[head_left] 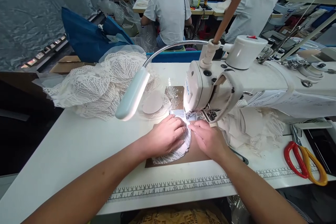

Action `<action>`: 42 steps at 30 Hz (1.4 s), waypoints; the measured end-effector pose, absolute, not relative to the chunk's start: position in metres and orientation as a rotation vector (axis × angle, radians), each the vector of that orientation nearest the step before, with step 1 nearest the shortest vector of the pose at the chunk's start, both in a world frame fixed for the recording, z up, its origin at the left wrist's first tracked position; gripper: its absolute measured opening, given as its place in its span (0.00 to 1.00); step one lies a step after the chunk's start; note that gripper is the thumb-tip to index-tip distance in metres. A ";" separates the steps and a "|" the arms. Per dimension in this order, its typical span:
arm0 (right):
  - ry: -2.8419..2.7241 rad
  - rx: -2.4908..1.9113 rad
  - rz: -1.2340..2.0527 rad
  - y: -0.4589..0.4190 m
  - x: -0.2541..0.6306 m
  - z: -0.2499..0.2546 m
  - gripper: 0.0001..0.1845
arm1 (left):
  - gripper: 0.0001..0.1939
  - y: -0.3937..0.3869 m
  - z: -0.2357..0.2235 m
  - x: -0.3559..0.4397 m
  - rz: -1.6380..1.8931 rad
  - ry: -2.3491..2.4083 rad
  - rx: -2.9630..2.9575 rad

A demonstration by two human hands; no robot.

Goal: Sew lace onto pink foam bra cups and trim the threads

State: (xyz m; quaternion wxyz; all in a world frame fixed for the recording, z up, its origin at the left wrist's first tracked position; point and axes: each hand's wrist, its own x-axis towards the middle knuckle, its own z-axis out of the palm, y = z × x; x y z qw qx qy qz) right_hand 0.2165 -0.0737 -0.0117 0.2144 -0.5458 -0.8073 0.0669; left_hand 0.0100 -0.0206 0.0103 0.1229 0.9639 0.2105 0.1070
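A white lace piece (pixel 181 148) with a rounded edge lies under the needle area of the white sewing machine (pixel 195 87). My left hand (pixel 168 135) rests on top of it, fingers laid over the fabric and hiding much of it. On the right side, my right hand (pixel 208 138) has thumb and forefinger pinched at the lace's edge, close to the presser foot (pixel 189 115). Its other fingers are curled in. A lit lamp (pixel 133 94) on a bendable neck shines from the left of the machine head.
Left of the machine sit a lace heap (pixel 91 84) and stacked round pads (pixel 152 103). More cream fabric pieces (pixel 252 126) lie to the right, near red-and-yellow scissors (pixel 306 162). A printed ruler (pixel 170 189) runs along the front edge. Two people in white shirts (pixel 170 14) sit ahead.
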 end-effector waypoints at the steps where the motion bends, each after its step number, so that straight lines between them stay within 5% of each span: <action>1: -2.255 -1.504 0.169 -0.074 0.216 -0.012 0.20 | 0.14 -0.020 0.010 0.009 0.322 0.610 2.808; 35: -2.366 -1.430 -0.070 -0.073 0.214 -0.019 0.21 | 0.19 0.005 -0.004 -0.004 0.294 0.349 2.913; 42: -2.311 -1.460 0.040 -0.075 0.216 -0.020 0.20 | 0.12 0.002 0.002 -0.003 0.174 0.426 2.915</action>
